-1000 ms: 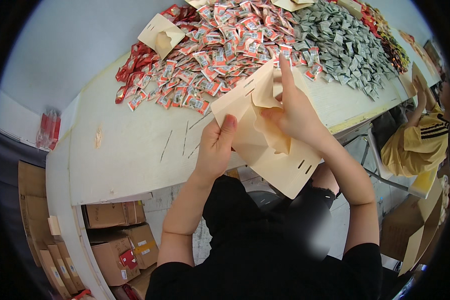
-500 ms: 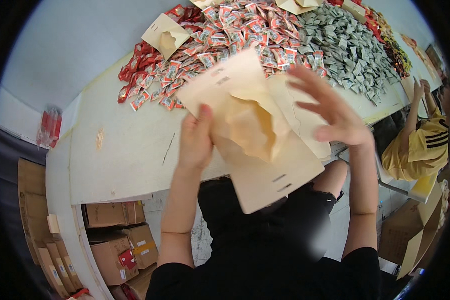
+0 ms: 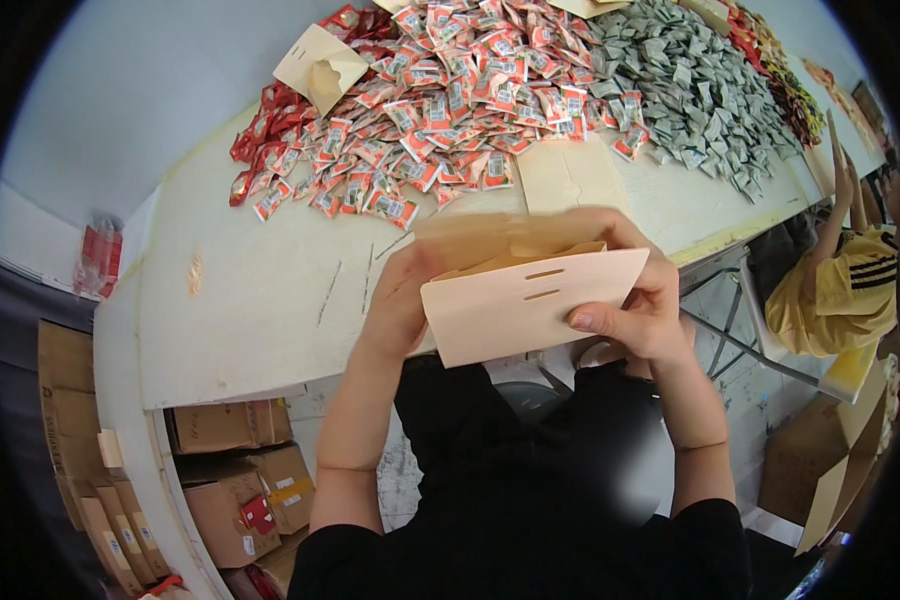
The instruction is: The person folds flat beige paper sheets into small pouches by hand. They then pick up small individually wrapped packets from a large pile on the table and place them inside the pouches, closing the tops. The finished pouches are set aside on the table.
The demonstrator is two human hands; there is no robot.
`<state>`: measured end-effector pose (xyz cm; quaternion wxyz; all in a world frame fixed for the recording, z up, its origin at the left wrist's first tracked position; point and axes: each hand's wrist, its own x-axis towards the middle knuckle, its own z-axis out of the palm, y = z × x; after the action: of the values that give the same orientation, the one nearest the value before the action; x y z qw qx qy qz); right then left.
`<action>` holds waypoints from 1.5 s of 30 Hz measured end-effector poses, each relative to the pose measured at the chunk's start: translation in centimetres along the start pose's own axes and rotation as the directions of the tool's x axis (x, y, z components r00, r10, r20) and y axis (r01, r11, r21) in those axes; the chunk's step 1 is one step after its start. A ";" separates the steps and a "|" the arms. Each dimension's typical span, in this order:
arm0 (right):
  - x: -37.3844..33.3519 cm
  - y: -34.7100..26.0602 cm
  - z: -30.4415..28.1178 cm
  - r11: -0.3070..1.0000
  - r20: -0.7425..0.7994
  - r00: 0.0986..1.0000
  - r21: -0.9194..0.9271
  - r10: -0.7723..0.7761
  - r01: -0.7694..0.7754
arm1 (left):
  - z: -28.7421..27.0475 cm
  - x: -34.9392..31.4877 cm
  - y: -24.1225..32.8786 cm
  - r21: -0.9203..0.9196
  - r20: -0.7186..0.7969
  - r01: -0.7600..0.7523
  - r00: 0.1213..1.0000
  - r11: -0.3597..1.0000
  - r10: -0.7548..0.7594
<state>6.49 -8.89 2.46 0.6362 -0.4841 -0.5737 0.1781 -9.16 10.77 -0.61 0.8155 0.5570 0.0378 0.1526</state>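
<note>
My left hand (image 3: 398,298) and my right hand (image 3: 638,300) hold a cream cardboard carton (image 3: 520,318) between them, over the near edge of the table (image 3: 260,300). Its top gapes, and two short slots show in the front panel. The right thumb presses on that panel, while the right fingers curl round the end and back. At the other end my left hand grips the side, its fingers mostly hidden behind the card. Just beyond, a flat cream carton (image 3: 573,182) lies on the table. What is inside the held carton cannot be made out.
Red-and-white sachets (image 3: 460,110) are heaped at the back, beside grey-green sachets (image 3: 705,95) and dark red packets (image 3: 270,130). An open carton (image 3: 320,68) leans on the heap. Brown boxes (image 3: 232,515) stand under the table. A person in yellow (image 3: 840,295) sits at the right.
The carton has gone from flat and tilted to folded up with its top open. My right hand, spread apart from it before, now grips its right end.
</note>
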 end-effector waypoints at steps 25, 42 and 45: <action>15.3 -0.6 -5.1 0.979 -0.552 0.816 0.188 0.171 -0.077 | 1.1 0.5 0.6 0.661 -0.383 -0.349 0.605 0.664 0.699; -9.3 0.2 -2.3 0.482 -0.591 0.788 -0.647 0.173 -0.591 | 6.4 1.1 -4.5 0.793 0.594 -0.584 0.805 -0.174 0.006; -12.9 -0.2 -1.5 0.657 -0.795 0.573 -0.326 0.199 -0.680 | 6.9 1.3 -4.6 0.787 0.612 -0.565 0.766 -0.250 0.197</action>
<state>4.18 -19.69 -4.33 0.5425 -0.8227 -0.1627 -0.0489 -5.36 3.47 -2.06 0.0418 0.9554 -0.1474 0.2524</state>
